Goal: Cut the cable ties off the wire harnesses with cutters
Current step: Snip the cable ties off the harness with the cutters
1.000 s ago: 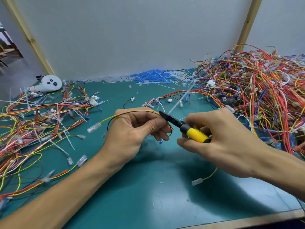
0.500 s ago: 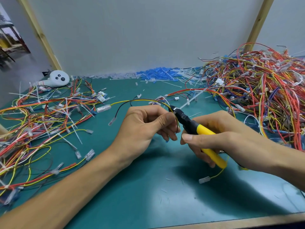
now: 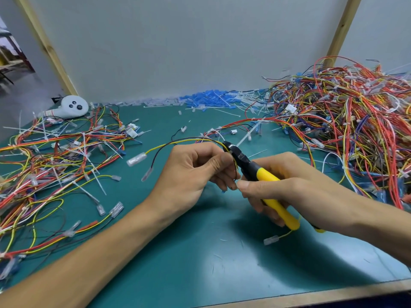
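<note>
- Above the green mat (image 3: pixel 200 263), left hand (image 3: pixel 191 172) pinches a yellow-black wire harness (image 3: pixel 178 142).
- Right hand (image 3: pixel 287 187) grips yellow-handled cutters (image 3: pixel 262 176); blades at the harness.

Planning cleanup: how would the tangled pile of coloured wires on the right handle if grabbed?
The tangled pile of coloured wires is probably floppy: thin strands loop and droop. Likely lifts clumped, since strands interlace.

A white rounded device (image 3: pixel 72 106) with three dark buttons lies at the back left of the green worktop (image 3: pixel 200 252). Small blue plastic pieces (image 3: pixel 206 100) are heaped against the white back panel (image 3: pixel 189 45).
</note>
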The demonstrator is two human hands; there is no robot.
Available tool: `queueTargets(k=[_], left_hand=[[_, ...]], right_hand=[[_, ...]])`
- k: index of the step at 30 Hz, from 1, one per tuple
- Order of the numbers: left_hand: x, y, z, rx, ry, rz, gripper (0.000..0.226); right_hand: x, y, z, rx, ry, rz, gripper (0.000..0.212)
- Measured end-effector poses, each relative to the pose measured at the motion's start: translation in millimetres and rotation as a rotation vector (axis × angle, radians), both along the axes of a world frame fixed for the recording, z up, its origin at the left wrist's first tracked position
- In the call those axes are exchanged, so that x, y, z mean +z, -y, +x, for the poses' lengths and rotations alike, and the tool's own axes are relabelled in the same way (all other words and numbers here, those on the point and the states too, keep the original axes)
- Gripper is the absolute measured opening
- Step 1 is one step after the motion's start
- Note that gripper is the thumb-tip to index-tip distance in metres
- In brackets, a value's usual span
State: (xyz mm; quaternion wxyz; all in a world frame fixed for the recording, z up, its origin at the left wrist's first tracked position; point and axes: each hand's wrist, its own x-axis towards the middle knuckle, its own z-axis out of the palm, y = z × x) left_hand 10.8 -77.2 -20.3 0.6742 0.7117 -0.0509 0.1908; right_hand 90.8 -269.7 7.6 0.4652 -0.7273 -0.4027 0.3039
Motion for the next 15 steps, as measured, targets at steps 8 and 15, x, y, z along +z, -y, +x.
queueTargets(k=[8, 15], left_hand=[[2.2, -1.0, -3.4, -0.001, -0.002, 0.062, 0.027], [5.5, -2.5, -7.6, -0.011, -0.052, -0.077, 0.05]], right_hand=[[11.0, 3.7, -9.6, -0.054, -0.078, -0.088, 0.044], [8.1, 0.8, -12.8, -0.122, 0.08, -0.053, 0.048]])
